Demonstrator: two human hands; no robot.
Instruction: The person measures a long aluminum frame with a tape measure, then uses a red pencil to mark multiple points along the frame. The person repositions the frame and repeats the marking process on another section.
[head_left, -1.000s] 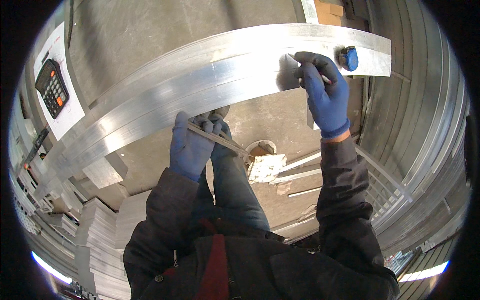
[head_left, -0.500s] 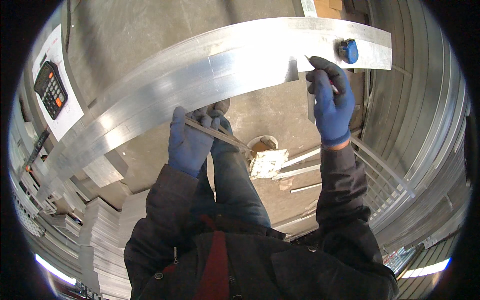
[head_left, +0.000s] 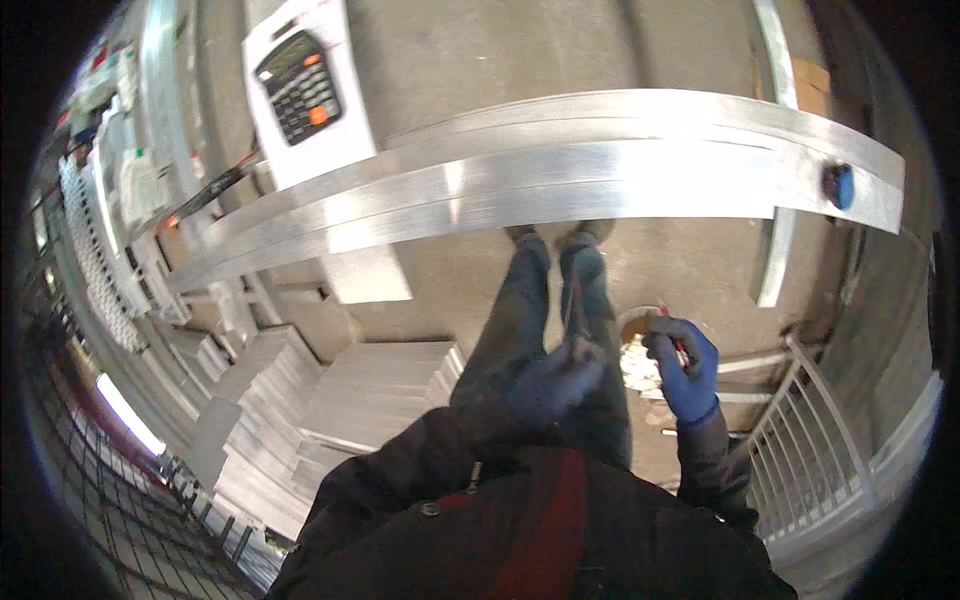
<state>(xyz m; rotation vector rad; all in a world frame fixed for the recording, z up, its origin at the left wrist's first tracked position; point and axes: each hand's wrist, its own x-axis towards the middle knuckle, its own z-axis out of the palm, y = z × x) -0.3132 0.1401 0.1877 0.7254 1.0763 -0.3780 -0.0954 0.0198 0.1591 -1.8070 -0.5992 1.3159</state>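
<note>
Across the front lies a long silvery metal bar (head_left: 480,195), with a flat strip along its near side. A blue tape measure (head_left: 838,187) rests at its right end. My left hand (head_left: 558,384), gloved in blue and smeared by motion, is low over my legs. It is closed on thin metal strips (head_left: 577,310), faint in the blur. My right hand (head_left: 688,375), also gloved, is held away from the bar, fingers closed round a slim red pen-like thing (head_left: 682,352) that the fingers mostly hide.
A black calculator (head_left: 300,88) sits on white paper (head_left: 352,135) beyond the bar at left. Stacked pale profiles (head_left: 370,390) stand at the lower left. A metal grate (head_left: 805,420) is at the right. Behind my right hand is a bucket (head_left: 640,322) with pale material.
Both hands have drawn back from the bar toward my body. My view has swung left, so the bar, calculator and tape measure appear farther right.
</note>
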